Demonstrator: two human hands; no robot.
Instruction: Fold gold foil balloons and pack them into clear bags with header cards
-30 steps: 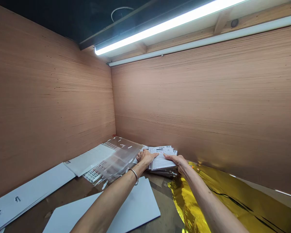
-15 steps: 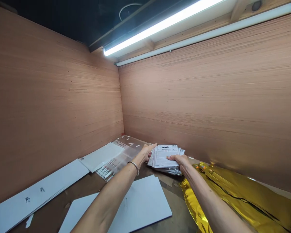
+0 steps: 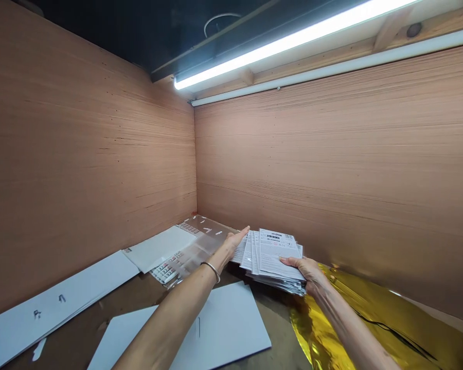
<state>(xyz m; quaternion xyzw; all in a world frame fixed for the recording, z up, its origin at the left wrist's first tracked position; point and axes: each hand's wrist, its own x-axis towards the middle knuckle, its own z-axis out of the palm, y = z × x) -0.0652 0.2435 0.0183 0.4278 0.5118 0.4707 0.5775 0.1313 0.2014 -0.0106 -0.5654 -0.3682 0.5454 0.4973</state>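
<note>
The **right hand** (image 3: 301, 272) is pinching a **stack of printed sheets** (image 3: 272, 257) at its lower right corner, with the thumb lying on top and the fingers going under the edge. The stack is in the middle of the lower part of the frame, and it seems lifted a little from the **table** (image 3: 272, 313), tilted and spread like a fan, so the sheets do not lie even. The **left hand** (image 3: 235, 242) is open, its fingers straight and close together, and it is just beside the left edge of the stack. I cannot tell if the fingertips touch the paper. A **metal bracelet** (image 3: 211, 271) sits on that wrist.

The step in hand seems to be the handling of this stack — one hand carries it, the other is free. In my judgement, the loose sheets need support from the left side too, because one corner grip lets them slide.

Left of the hands lies a **clear plastic sleeve** (image 3: 200, 241) with **printed labels** (image 3: 164, 272), beside a **white sheet** (image 3: 160, 248). **White boards** (image 3: 224, 329) lie at the bottom of the frame and at the lower left, and **gold foil** (image 3: 386, 313) lies at the lower right — just under the stack's right side, against the **wooden wall** (image 3: 332, 169).
</note>
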